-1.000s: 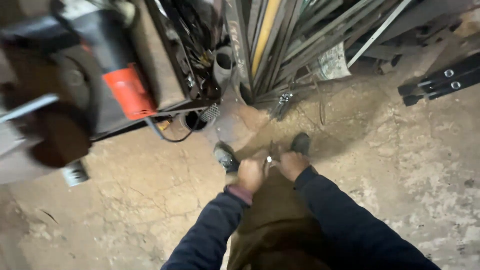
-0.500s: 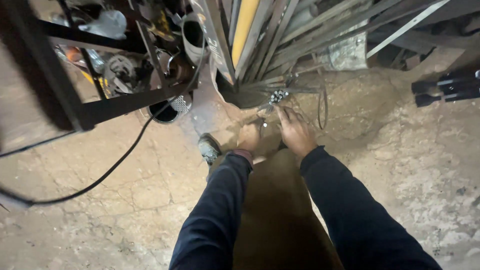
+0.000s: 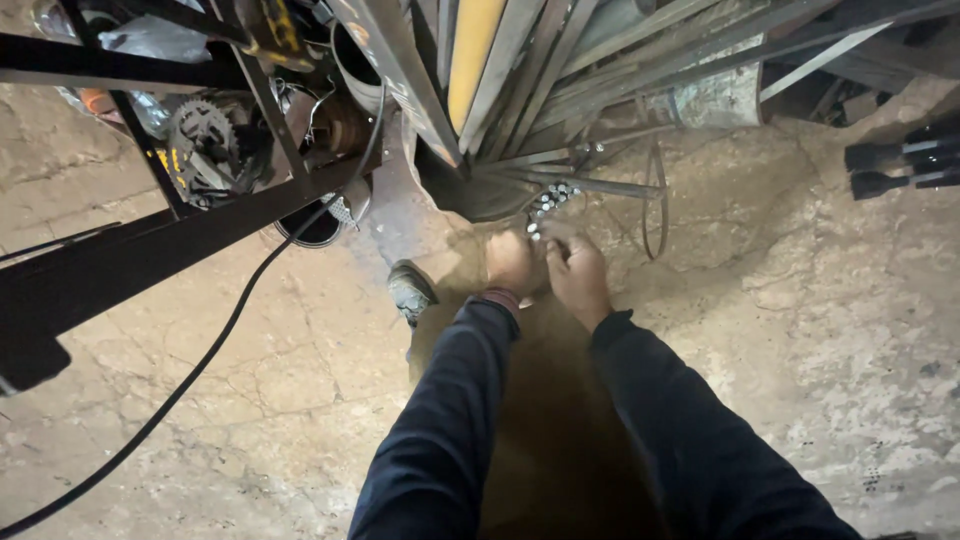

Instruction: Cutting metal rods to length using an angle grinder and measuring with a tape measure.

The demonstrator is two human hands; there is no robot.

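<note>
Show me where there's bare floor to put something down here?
Bare concrete floor lies right of the right hand, below the black bars. More lies left of the shoe, crossed by a black cable. Crowded: the metal strips and rack ahead.

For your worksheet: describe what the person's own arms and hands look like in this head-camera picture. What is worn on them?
Both arms wear long dark navy fabric sleeves. The left sleeve ends in a reddish inner cuff at the wrist. The left hand and right hand are bare: no gloves, rings or watch visible.
</note>
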